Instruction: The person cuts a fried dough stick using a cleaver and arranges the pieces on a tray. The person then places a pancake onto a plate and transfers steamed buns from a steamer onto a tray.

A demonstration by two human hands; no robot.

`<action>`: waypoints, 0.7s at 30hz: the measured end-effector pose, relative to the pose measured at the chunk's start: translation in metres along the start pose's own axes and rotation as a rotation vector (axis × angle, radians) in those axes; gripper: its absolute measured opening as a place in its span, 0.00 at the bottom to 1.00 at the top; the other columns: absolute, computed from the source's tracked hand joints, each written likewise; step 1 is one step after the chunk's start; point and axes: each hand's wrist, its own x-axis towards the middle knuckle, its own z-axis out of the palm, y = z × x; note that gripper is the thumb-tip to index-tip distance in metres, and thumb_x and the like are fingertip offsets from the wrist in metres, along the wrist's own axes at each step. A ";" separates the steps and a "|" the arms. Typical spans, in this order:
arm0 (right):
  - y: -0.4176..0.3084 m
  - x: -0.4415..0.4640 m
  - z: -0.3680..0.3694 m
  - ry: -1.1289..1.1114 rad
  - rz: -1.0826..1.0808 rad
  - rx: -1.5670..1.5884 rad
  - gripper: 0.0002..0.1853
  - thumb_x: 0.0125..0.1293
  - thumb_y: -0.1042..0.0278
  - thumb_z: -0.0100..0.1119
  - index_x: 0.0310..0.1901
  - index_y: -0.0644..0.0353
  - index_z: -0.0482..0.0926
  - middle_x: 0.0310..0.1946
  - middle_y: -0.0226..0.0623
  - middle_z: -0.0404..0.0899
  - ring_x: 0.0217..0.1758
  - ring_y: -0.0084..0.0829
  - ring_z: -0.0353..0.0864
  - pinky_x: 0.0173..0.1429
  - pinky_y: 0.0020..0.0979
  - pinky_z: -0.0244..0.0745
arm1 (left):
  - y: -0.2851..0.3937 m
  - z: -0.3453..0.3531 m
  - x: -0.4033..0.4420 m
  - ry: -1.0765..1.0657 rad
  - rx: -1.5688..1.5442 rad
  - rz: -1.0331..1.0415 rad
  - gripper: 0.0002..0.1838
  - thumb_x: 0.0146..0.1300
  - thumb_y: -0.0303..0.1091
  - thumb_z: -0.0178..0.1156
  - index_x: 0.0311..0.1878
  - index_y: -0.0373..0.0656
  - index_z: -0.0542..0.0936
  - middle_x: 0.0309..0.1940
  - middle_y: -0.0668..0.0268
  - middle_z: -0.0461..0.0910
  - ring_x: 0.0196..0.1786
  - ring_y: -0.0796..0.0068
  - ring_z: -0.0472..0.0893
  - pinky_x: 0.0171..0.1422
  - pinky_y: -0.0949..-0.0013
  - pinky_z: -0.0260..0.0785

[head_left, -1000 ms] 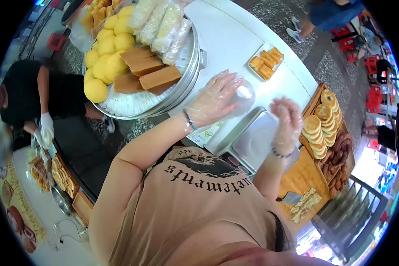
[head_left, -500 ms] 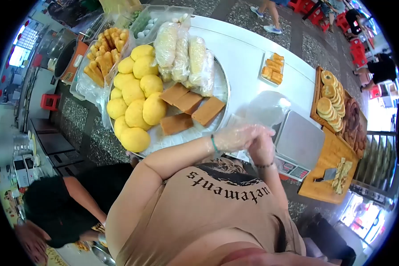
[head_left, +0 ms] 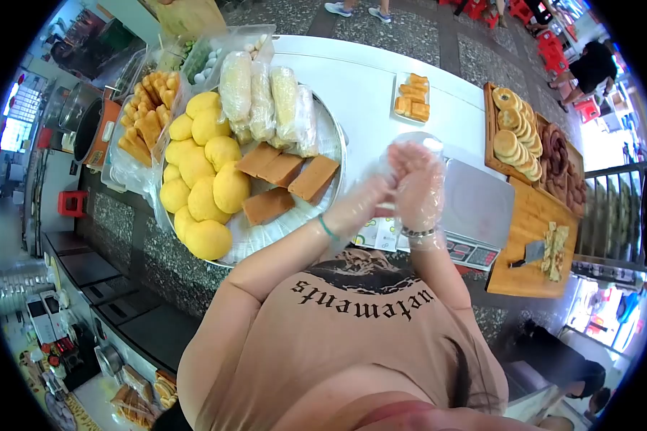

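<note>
Gloves (head_left: 425,205) of thin, clear plastic are showing in my remote head view, just left of the scale (head_left: 480,205), one on the left hand (head_left: 365,205) and one on the right hand (head_left: 415,181). They are looking wrinkled and catching pale glints, with skin showing through; the right one is running past the bracelet (head_left: 418,232) at the wrist. Its long axis is pointing away from the shirt (head_left: 352,345), fingertips towards the far edge of the white table (head_left: 366,75). The left one is slanting forward and to the right, towards the scale.

I am seeing the right fingers lying close together. The left hand is blurring beside the right palm; I cannot tell whether its fingers are apart or clamped on the other glove. A clear plastic item (head_left: 433,144) is showing beyond the right fingers, near the scale's far left corner; whether they are touching it, I cannot tell.

Yellow buns (head_left: 230,188) and brown cake slabs (head_left: 314,178) are lying well left of the scale, golden pastry pieces (head_left: 413,109) farther beyond it, and a wooden board (head_left: 535,223) is sitting just right of it.
</note>
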 end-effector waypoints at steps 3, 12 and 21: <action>-0.014 0.014 -0.011 0.068 -0.241 -0.287 0.19 0.73 0.59 0.41 0.58 0.64 0.68 0.53 0.42 0.74 0.57 0.35 0.73 0.63 0.38 0.67 | -0.022 0.008 0.004 -0.297 0.582 0.004 0.27 0.71 0.48 0.48 0.63 0.37 0.65 0.52 0.65 0.74 0.52 0.68 0.75 0.58 0.65 0.68; -0.030 0.023 -0.029 0.195 -0.370 -0.363 0.23 0.73 0.62 0.46 0.66 0.59 0.61 0.65 0.41 0.64 0.63 0.35 0.68 0.66 0.37 0.64 | -0.018 0.033 0.010 -0.392 1.191 0.254 0.14 0.68 0.39 0.50 0.38 0.37 0.78 0.32 0.51 0.78 0.37 0.51 0.78 0.47 0.58 0.70; 0.007 0.011 -0.023 -0.212 0.195 -0.114 0.31 0.69 0.60 0.54 0.69 0.61 0.56 0.66 0.37 0.61 0.65 0.31 0.65 0.67 0.30 0.63 | 0.013 0.012 0.036 -0.080 -0.240 0.636 0.16 0.73 0.43 0.47 0.41 0.39 0.75 0.37 0.61 0.78 0.40 0.72 0.77 0.49 0.66 0.72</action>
